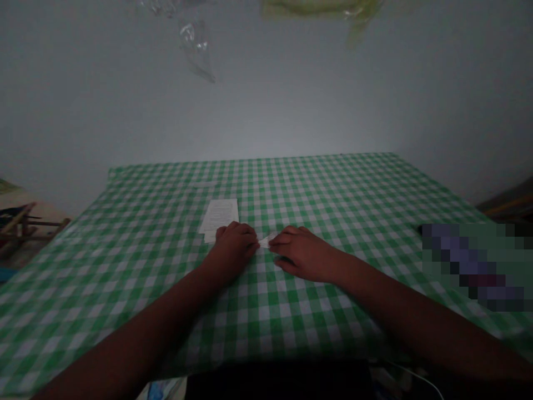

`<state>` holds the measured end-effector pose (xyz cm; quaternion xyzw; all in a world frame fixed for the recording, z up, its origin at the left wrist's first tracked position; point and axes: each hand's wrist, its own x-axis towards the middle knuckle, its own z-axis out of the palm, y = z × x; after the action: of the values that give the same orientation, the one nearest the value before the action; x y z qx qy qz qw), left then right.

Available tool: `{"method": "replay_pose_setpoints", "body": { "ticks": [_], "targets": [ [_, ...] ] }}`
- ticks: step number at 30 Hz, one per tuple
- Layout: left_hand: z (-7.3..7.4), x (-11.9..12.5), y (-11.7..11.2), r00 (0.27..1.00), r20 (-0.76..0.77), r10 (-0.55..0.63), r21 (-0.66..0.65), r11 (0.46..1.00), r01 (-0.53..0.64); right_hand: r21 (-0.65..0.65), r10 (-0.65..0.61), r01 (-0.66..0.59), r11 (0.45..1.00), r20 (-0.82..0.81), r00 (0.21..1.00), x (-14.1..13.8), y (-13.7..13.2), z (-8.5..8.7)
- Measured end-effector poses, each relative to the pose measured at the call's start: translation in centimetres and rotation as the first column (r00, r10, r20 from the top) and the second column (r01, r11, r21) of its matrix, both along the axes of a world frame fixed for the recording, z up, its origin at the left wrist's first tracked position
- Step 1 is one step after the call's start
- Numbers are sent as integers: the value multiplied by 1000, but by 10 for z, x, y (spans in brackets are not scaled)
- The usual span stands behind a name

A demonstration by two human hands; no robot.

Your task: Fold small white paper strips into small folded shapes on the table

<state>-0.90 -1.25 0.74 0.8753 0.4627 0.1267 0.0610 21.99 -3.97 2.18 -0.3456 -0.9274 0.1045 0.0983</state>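
Both of my hands rest close together on a table with a green and white checked cloth (333,189). My left hand (234,243) has its fingers curled and pinched on a small white piece of paper (266,241). From the other side, my right hand (302,253) pinches the same piece, fingers pressed together. Only a sliver of that paper shows between the fingertips. A white printed sheet (220,216) lies flat on the cloth just beyond my left hand, its near edge partly covered by the knuckles.
A pixelated dark object (470,264) lies on the cloth at the right. Clear plastic (195,44) and a yellowish bag (325,8) hang on the pale wall behind. Wooden furniture (20,225) stands off the table's left side.
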Motion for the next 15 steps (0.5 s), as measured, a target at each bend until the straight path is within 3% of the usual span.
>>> {"method": "replay_pose_setpoints", "body": {
  "ticks": [15],
  "targets": [
    [-2,-3,3,984,176,-34,-91,995,51,25,-1,4,1000,-121,993,-1,2,-11]
  ]
}}
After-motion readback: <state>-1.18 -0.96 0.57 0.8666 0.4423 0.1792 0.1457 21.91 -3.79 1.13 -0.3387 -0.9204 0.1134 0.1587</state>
